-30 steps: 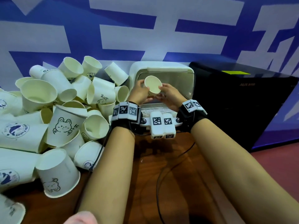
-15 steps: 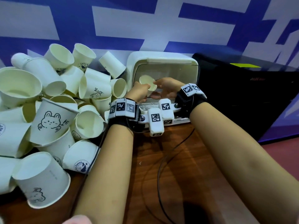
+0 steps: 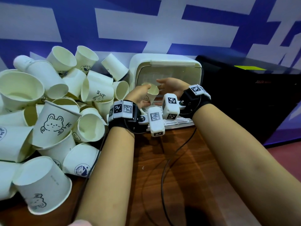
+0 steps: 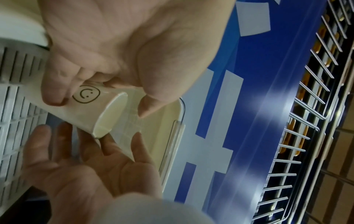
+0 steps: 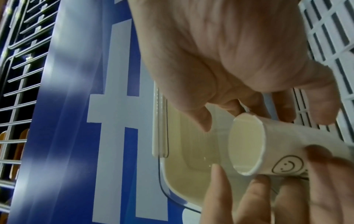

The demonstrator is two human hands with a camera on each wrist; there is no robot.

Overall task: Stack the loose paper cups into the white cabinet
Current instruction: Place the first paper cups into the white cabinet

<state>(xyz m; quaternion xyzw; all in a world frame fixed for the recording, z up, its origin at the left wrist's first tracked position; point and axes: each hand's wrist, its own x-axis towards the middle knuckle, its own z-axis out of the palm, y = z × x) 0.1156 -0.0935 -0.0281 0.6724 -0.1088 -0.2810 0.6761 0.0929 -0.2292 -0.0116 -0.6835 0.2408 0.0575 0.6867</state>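
A small paper cup point(image 3: 152, 93) with a smiley face is gripped by my left hand point(image 3: 145, 95) in front of the open white cabinet point(image 3: 166, 62). The cup is tilted, its mouth turned towards my right hand point(image 3: 169, 86). In the left wrist view the thumb and fingers of my left hand point(image 4: 99, 104) curl round the cup point(image 4: 90, 115), and my right hand point(image 4: 91, 159) lies beneath it with fingers spread. In the right wrist view my right hand point(image 5: 243, 112) has relaxed fingers beside the cup point(image 5: 256, 144). Whether they touch it I cannot tell.
A big pile of loose paper cups point(image 3: 53, 111) covers the table's left side, right up to the cabinet. A black box point(image 3: 244, 95) stands against the cabinet's right side. Thin cables point(image 3: 162, 160) trail over the wooden table point(image 3: 187, 185). A white slatted rack point(image 3: 177, 122) forms the cabinet floor.
The cup has dropped lower at the cabinet mouth and tipped over. My right hand, which was at the cup, has spread its fingers beside it. My head has moved closer.
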